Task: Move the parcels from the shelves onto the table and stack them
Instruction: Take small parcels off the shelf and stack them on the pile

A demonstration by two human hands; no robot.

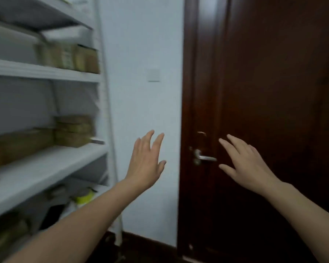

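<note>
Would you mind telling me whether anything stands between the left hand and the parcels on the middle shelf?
No object blocks them. The left hand is open before the wall, right of the white upright; the parcels sit just left of that post, on a shelf open at the front.

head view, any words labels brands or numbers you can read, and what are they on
No text can be read.
upper-shelf parcels: a pale label, motion-blurred, unreadable.
middle-shelf parcels: blurred, no print to make out.
yellow-green item on the low shelf: blurred, unreadable.
wall switch and door: no marks seen.
</note>
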